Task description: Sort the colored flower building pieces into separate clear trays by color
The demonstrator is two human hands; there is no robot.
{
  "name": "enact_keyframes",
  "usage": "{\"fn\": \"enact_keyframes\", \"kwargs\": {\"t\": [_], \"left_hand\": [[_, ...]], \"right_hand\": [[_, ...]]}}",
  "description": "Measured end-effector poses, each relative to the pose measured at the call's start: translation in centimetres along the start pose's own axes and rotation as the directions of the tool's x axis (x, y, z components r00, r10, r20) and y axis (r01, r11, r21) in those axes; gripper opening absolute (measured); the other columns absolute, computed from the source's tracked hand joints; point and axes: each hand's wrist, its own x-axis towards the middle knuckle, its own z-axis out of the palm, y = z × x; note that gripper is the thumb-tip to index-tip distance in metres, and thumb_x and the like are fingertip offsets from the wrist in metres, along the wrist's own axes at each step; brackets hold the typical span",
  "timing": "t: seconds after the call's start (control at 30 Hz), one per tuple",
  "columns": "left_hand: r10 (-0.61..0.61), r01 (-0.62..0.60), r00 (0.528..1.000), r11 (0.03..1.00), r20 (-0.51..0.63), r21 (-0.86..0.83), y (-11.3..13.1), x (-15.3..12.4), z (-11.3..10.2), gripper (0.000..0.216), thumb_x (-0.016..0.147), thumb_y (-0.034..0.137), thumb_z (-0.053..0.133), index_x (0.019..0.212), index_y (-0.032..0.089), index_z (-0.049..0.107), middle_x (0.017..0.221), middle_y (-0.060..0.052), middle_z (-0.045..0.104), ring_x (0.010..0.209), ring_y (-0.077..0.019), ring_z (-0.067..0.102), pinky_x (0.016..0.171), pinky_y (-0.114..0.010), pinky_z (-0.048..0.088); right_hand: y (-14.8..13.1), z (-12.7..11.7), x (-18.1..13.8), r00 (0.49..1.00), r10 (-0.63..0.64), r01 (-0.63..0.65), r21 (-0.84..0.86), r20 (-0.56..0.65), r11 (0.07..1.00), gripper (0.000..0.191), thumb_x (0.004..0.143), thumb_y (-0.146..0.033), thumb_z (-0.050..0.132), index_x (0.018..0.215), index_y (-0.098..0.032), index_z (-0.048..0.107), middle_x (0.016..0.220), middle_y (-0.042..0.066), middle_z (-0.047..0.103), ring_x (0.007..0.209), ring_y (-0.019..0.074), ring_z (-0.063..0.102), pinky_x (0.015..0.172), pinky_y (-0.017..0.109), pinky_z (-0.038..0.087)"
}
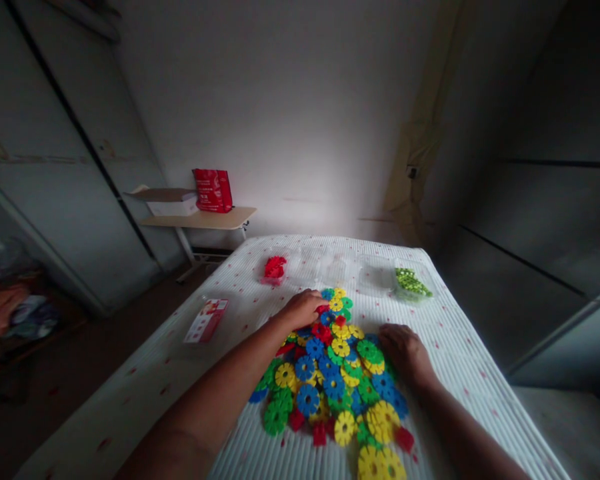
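Note:
A pile of snowflake-disc building toys (334, 385) in blue, yellow, green and red lies on the bed, with red blocks (319, 433) mixed in. At the pile's far left edge, my left hand (303, 309) has its fingers bent together on a red plastic piece (323, 309), partly hidden under the fingertips. My right hand (405, 347) rests palm down at the right edge of the pile, beside blue and green discs. Its fingers curve downward, and their tips are partly hidden.
Behind the pile stand a clear container with red pieces (275, 268), a clear tray (375, 280) and a container with green pieces (413, 283). A clear package with a printed card (207, 321) lies left. A side table (220, 219) holds a red bag (213, 191) and a box (173, 201).

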Motion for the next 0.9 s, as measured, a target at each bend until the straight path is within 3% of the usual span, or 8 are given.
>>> {"fn": "enact_keyframes", "kwargs": {"t": [0.23, 0.5, 0.63, 0.9], "left_hand": [[-0.054, 0.054, 0.998, 0.998, -0.02, -0.037, 0.2, -1.0, -0.6, 0.031, 0.072, 0.019, 0.054, 0.1, 0.025, 0.067, 0.095, -0.003, 0.062, 0.091, -0.0169, 0.055, 0.083, -0.025, 0.042], [-0.197, 0.165, 0.97, 0.964, -0.143, -0.208, -2.4, -2.2, -2.5, 0.03, 0.072, 0.026, 0.057, 0.099, 0.02, 0.069, 0.086, -0.003, 0.062, 0.077, -0.0137, 0.057, 0.072, -0.021, 0.045], [-0.196, 0.162, 0.971, 0.96, -0.139, -0.228, -2.9, -2.8, -3.5, 0.032, 0.07, 0.023, 0.059, 0.1, 0.018, 0.068, 0.088, -0.004, 0.061, 0.079, -0.014, 0.056, 0.073, -0.021, 0.044], [-0.161, 0.144, 0.983, 0.974, -0.085, -0.172, -1.3, -2.5, -1.6, 0.038, 0.071, 0.018, 0.053, 0.107, 0.024, 0.063, 0.098, -0.002, 0.056, 0.084, -0.0132, 0.055, 0.08, -0.021, 0.044]], "right_hand": [[0.1, 0.1, 0.0, 1.0, -0.01, 0.01, 0.017, 0.001, 1.0, 0.028, 0.084, -0.03, 0.042, 0.078, -0.019, 0.068, 0.087, 0.008, 0.069, 0.081, 0.0205, 0.061, 0.075, 0.032, 0.047], [0.1, 0.0, 0.0, 1.0, -0.007, 0.007, 0.019, 0.012, 1.0, 0.029, 0.085, -0.031, 0.042, 0.079, -0.019, 0.068, 0.088, 0.008, 0.069, 0.081, 0.0203, 0.061, 0.076, 0.033, 0.046], [0.0, 0.0, 0.0, 1.0, -0.009, 0.008, 0.013, 0.024, 1.0, 0.029, 0.084, -0.031, 0.042, 0.078, -0.019, 0.068, 0.088, 0.009, 0.069, 0.082, 0.0209, 0.061, 0.076, 0.033, 0.047], [0.2, 0.0, 0.0, 1.0, -0.025, 0.025, 0.013, 0.001, 1.0, 0.03, 0.084, -0.031, 0.042, 0.077, -0.02, 0.068, 0.086, 0.008, 0.07, 0.079, 0.0201, 0.062, 0.074, 0.032, 0.048]]}}
